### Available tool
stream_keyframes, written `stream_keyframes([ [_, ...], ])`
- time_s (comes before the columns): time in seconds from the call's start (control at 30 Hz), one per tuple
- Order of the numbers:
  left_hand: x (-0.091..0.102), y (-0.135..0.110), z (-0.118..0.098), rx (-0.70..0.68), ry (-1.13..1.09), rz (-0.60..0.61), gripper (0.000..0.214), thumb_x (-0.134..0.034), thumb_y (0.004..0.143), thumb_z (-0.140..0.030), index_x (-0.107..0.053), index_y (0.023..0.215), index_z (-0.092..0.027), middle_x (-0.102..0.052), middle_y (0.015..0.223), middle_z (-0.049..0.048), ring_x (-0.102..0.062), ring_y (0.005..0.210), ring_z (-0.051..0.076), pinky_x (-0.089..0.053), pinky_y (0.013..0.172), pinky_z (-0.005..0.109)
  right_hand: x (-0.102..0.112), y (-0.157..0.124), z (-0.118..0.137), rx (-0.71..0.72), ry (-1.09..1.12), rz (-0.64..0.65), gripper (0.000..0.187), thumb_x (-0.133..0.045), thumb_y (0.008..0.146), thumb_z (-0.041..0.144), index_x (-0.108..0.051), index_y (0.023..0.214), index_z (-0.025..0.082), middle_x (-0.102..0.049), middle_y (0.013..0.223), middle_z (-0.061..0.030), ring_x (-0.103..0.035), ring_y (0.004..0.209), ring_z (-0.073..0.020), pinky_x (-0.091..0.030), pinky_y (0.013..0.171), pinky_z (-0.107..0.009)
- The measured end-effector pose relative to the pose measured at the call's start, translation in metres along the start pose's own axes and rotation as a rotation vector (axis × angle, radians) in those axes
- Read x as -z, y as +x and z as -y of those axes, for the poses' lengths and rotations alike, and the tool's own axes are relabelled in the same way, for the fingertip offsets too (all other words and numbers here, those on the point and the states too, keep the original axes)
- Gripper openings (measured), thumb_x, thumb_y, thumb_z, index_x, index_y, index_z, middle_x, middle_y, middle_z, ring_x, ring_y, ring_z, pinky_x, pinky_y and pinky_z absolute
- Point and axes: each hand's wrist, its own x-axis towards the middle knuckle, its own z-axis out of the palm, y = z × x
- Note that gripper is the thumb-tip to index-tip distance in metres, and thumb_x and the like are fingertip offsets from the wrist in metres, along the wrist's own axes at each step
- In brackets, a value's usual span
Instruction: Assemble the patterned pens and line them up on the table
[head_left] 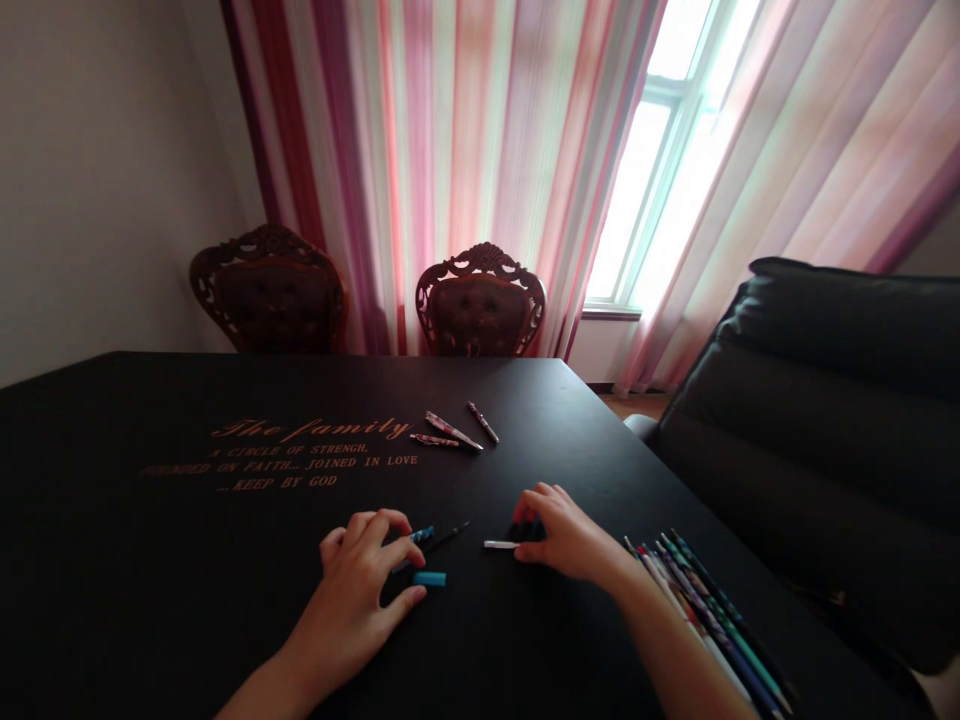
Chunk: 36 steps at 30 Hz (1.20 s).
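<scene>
The left hand (367, 568) has bent fingers, and its thumb (403, 606) stands apart from the index finger (401, 552). The right hand (559, 530), slightly farther forward, curls its fingers. Behind the hands, the bare left forearm (281, 675) and right forearm (667, 640) slant outward.

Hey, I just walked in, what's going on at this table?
Someone is working at a dark table. The left hand is curled beside a short blue piece and a blue patterned piece, with a thin dark rod nearby. The right hand has its thumb by a slim white piece; whether it's gripped is unclear. Three pens lie farther off, and a row of pens lies by the right forearm.
</scene>
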Motion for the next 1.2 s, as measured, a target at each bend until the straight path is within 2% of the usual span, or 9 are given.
stream_keyframes([
  [0.13,0.0,0.001,-0.001,0.017,-0.039,-0.015,0.006,-0.065,0.084,-0.031,-0.067,0.09,-0.032,-0.063,0.111,-0.0002,-0.052,0.11,0.026,-0.03,0.092,0.045,0.001,0.002,0.011,0.074,0.147,-0.002,0.002,-0.07,0.076,0.02,-0.068,0.078,0.019,-0.062,0.083,-0.0021,-0.054,0.081,-0.0182,-0.04,0.071,-0.028],
  [0.23,0.001,0.002,0.001,0.076,-0.108,-0.05,0.012,-0.059,0.088,-0.038,-0.066,0.093,-0.03,-0.067,0.102,-0.0003,-0.057,0.099,0.024,-0.032,0.091,0.043,0.0,0.001,0.029,0.098,0.366,0.009,0.005,-0.065,0.081,0.023,-0.067,0.083,0.019,-0.063,0.072,0.0015,-0.053,0.066,-0.013,-0.039,0.06,-0.024],
  [0.3,0.002,0.002,0.003,0.107,-0.156,-0.054,0.016,-0.058,0.088,-0.043,-0.066,0.094,-0.029,-0.069,0.096,-0.0013,-0.06,0.093,0.022,-0.032,0.091,0.043,-0.002,-0.002,0.04,0.125,0.453,0.027,0.006,-0.066,0.081,0.025,-0.066,0.083,0.019,-0.063,0.068,0.0026,-0.053,0.062,-0.0118,-0.038,0.057,-0.023],
  [0.5,0.004,0.002,0.001,0.149,-0.197,-0.021,0.021,-0.057,0.087,-0.047,-0.066,0.091,-0.029,-0.069,0.087,-0.0032,-0.062,0.085,0.021,-0.032,0.094,0.043,-0.01,-0.008,0.053,0.171,0.489,0.049,0.006,-0.069,0.078,0.023,-0.067,0.081,0.019,-0.061,0.068,0.0031,-0.053,0.062,-0.0113,-0.04,0.056,-0.022],
  [0.77,0.006,0.002,0.0,0.146,-0.218,-0.028,0.019,-0.062,0.084,-0.046,-0.068,0.088,-0.029,-0.069,0.084,-0.0032,-0.064,0.083,0.021,-0.034,0.094,0.042,-0.003,-0.007,0.052,0.24,0.462,-0.029,0.004,-0.07,0.079,0.023,-0.071,0.081,0.02,-0.065,0.077,-0.0002,-0.057,0.071,-0.0144,-0.043,0.063,-0.025],
  [0.87,0.008,0.002,-0.003,0.173,-0.259,-0.018,0.021,-0.063,0.083,-0.047,-0.068,0.086,-0.027,-0.07,0.083,-0.0021,-0.062,0.083,0.022,-0.033,0.094,0.045,-0.006,-0.004,0.048,0.2,0.607,-0.048,0.01,-0.07,0.079,0.027,-0.071,0.086,0.019,-0.067,0.08,-0.0013,-0.058,0.073,-0.0151,-0.044,0.065,-0.026],
  [1.0,0.008,0.001,-0.008,0.191,-0.316,0.006,0.02,-0.064,0.082,-0.046,-0.069,0.084,-0.027,-0.07,0.082,-0.0015,-0.061,0.084,0.024,-0.035,0.091,0.046,-0.015,-0.003,0.049,0.099,0.895,-0.018,0.024,-0.078,0.071,0.034,-0.064,0.077,0.016,-0.067,0.074,-0.001,-0.059,0.067,-0.0143,-0.044,0.063,-0.026],
  [1.2,0.003,0.0,-0.011,0.207,-0.322,0.003,0.017,-0.067,0.08,-0.043,-0.07,0.08,-0.026,-0.069,0.08,-0.0004,-0.06,0.085,0.025,-0.036,0.09,0.044,-0.026,-0.004,0.059,0.076,0.963,0.002,0.027,-0.078,0.07,0.038,-0.061,0.073,0.017,-0.067,0.071,-0.0006,-0.061,0.066,-0.0147,-0.045,0.063,-0.027],
])
